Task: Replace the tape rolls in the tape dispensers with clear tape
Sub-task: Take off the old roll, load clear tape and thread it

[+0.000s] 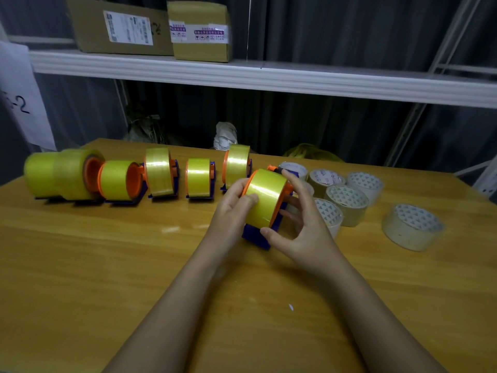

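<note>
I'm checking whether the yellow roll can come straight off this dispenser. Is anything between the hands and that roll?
Nothing visible. The left hand already holds the yellow tape roll on its near face, and the right hand cups the blue dispenser from the other side. The pale tape rolls lie beyond the right hand.

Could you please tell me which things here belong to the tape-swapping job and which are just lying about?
Job:
held dispenser
its yellow roll
left hand
right hand
row of loaded dispensers
loose pale rolls

Lying about:
cardboard boxes
shelf
crumpled white bag
</note>
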The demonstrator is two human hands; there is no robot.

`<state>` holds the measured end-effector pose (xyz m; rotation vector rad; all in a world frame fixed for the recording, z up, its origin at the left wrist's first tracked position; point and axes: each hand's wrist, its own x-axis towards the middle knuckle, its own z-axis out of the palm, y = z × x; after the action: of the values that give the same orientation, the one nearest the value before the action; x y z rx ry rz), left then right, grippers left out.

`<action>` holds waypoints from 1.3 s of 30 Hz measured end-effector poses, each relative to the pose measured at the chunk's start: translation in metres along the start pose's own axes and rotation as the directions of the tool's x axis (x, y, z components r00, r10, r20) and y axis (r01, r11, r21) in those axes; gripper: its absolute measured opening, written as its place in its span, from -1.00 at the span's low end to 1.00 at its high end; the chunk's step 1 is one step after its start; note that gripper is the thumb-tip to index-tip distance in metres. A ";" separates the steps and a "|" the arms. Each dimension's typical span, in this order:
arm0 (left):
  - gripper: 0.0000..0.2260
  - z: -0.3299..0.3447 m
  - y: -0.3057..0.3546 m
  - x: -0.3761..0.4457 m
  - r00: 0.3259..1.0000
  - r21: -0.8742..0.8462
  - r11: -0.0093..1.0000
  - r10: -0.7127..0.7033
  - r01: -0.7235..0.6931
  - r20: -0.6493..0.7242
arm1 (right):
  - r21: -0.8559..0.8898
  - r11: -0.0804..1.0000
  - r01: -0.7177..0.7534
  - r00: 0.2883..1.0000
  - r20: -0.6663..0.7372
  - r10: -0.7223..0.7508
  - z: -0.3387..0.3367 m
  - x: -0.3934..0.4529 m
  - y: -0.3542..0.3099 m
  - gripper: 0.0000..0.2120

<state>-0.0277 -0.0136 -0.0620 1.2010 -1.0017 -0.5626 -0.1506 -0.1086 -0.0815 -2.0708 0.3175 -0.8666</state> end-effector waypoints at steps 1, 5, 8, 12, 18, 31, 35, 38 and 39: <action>-0.75 0.000 0.000 0.000 1.000 0.003 1.000 0.004 -0.004 0.007 | 0.007 1.000 0.001 1.000 -0.001 -0.001 0.001 0.000 0.000 -0.16; -0.70 0.001 0.001 -0.002 0.997 0.019 0.999 0.028 -0.030 0.077 | 0.090 0.996 0.000 1.000 -0.012 0.001 0.003 -0.001 0.002 -0.26; -0.66 0.002 0.000 -0.003 0.994 0.019 0.999 0.044 -0.046 0.105 | 0.146 0.989 -0.024 0.999 -0.037 0.029 0.004 0.001 0.001 -0.32; -0.63 0.002 0.000 -0.003 0.992 0.015 0.999 0.050 -0.052 0.115 | 0.176 0.982 -0.066 0.996 -0.052 0.077 0.004 0.002 0.001 -0.30; -0.68 0.004 0.000 -0.006 0.992 -0.010 0.998 0.062 -0.062 0.109 | 0.225 0.963 -0.150 0.982 -0.082 0.172 0.001 0.003 0.001 -0.47; -0.74 0.003 -0.005 -0.003 0.976 0.097 0.972 0.215 -0.215 0.008 | -0.433 0.857 0.278 0.831 -0.339 -0.441 -0.005 0.007 0.001 -0.73; -0.71 0.003 -0.008 -0.004 0.971 0.185 0.955 0.238 -0.233 -0.004 | -0.470 0.834 0.287 0.796 -0.368 -0.481 -0.009 0.008 0.002 -0.84; -0.79 0.006 -0.007 -0.004 0.962 0.216 0.939 0.274 -0.268 -0.002 | -0.500 0.808 0.311 0.772 -0.363 -0.522 -0.009 0.008 0.001 -0.88; -0.80 0.006 -0.007 -0.004 0.959 0.236 0.932 0.284 -0.275 -0.005 | -0.510 0.798 0.322 0.768 -0.352 -0.535 -0.009 0.008 0.001 -0.89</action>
<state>-0.0340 -0.0155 -0.0697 1.2408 -1.2060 -0.1984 -0.1511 -0.1193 -0.0751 -2.3469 0.3009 -1.7574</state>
